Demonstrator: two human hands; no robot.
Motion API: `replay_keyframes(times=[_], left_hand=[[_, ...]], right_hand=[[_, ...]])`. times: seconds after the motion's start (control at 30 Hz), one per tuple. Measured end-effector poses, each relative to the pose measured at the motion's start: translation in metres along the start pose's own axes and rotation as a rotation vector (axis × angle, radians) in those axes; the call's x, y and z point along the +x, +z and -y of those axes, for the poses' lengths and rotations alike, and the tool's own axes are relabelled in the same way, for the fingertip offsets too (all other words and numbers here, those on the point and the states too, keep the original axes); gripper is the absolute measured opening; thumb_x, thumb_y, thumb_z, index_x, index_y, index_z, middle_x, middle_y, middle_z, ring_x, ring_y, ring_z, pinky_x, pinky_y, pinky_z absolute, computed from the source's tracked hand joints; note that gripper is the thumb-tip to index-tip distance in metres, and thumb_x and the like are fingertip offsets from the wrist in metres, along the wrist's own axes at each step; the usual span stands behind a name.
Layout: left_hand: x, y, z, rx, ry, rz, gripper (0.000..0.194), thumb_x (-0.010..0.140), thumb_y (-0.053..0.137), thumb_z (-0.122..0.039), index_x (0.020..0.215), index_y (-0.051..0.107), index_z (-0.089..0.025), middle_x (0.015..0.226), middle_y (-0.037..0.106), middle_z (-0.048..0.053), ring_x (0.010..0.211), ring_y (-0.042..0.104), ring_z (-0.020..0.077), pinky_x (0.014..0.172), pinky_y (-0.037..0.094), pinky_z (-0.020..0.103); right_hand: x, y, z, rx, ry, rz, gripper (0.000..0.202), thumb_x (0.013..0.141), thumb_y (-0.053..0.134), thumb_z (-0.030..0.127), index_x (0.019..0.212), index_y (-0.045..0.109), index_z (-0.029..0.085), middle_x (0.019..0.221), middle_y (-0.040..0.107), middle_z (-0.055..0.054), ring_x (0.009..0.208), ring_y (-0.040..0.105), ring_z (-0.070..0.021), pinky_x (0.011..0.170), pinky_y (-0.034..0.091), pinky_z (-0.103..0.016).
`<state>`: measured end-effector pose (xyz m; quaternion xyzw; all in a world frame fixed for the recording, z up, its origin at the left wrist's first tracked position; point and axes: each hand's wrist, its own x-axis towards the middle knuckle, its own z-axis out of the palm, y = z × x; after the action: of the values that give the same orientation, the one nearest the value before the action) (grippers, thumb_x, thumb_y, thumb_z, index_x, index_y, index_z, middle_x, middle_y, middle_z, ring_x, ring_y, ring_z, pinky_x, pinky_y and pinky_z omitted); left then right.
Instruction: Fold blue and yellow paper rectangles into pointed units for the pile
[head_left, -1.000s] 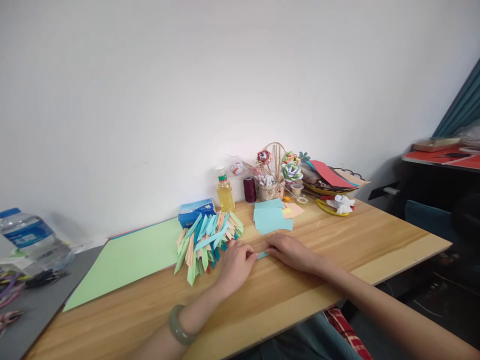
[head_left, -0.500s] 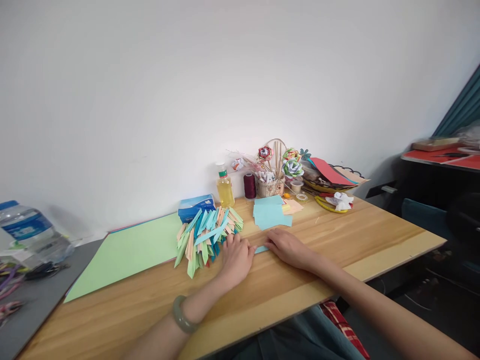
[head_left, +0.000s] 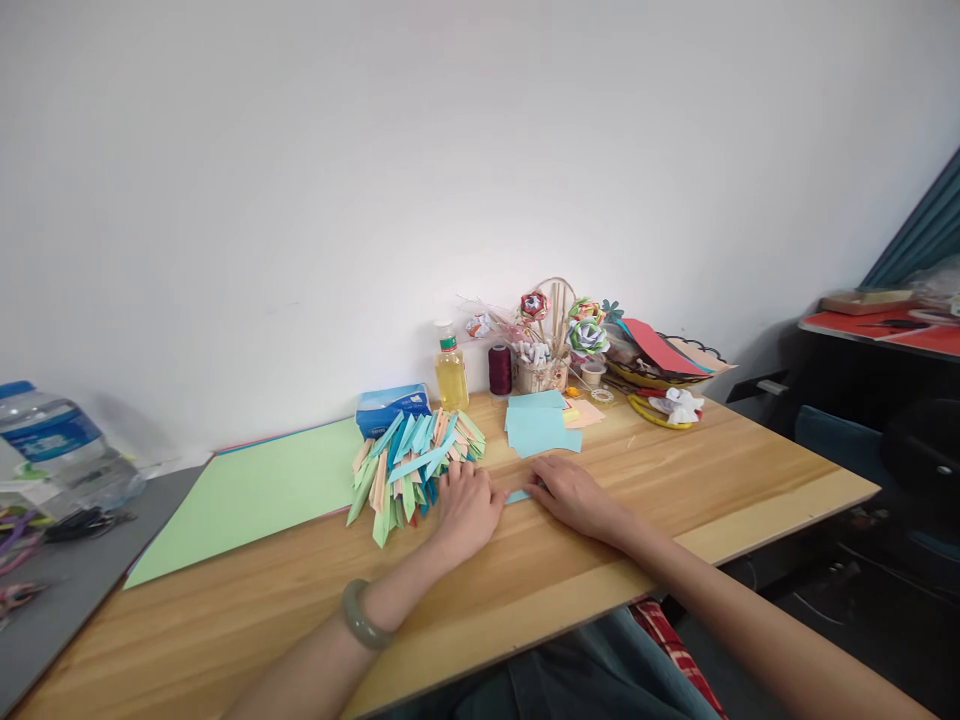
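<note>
Blue strip (head_left: 517, 496) runs left-right between left hand (head_left: 468, 508) and right hand (head_left: 571, 494), touching both; pinching or pressing, I can't tell.

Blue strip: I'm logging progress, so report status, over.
Left hand, right hand: at opposite ends of blue strip, grip unclear. Strip's middle uncovered. Folded paper pile close by left hand.

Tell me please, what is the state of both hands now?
Left hand: at the left end of the blue paper strip; pinching or pressing cannot be told.
Right hand: at its right end; grip likewise unclear.
</note>
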<state>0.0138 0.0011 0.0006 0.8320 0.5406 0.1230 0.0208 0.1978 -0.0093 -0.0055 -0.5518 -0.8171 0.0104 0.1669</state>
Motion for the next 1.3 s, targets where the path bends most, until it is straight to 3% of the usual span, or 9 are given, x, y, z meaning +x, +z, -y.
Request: replay_keyframes(times=[0.43,0.93,1.3], left_hand=[[0.000,0.001,0.002,-0.011,0.001,0.023,0.023,0.089,0.042,-0.035,0.086,0.057,-0.018,0.099,0.054,0.008,0.102,0.044,0.0266,0.081,0.037,0.039],[0.000,0.003,0.006,-0.025,-0.009,0.050,0.017,0.088,0.044,-0.032,0.085,0.056,-0.020,0.099,0.053,0.006,0.102,0.043,0.0260,0.084,0.036,0.038],[-0.001,0.004,0.008,-0.018,0.008,0.043,0.016,0.088,0.043,-0.028,0.086,0.056,-0.019,0.098,0.053,0.006,0.101,0.043,0.0257,0.081,0.037,0.038]], right_hand=[[0.002,-0.004,-0.006,0.061,0.050,-0.021,0.011,0.083,0.053,0.027,0.078,0.055,0.018,0.078,0.061,-0.003,0.077,0.053,-0.0176,0.068,0.036,-0.027],[0.003,0.001,-0.019,0.249,0.055,-0.019,0.004,0.080,0.052,0.015,0.077,0.054,0.017,0.079,0.057,-0.003,0.075,0.051,-0.0158,0.067,0.039,-0.026],[0.002,0.000,-0.032,0.386,-0.028,-0.017,0.011,0.077,0.048,0.008,0.076,0.053,0.017,0.076,0.055,-0.003,0.068,0.050,-0.0141,0.063,0.042,-0.025]])
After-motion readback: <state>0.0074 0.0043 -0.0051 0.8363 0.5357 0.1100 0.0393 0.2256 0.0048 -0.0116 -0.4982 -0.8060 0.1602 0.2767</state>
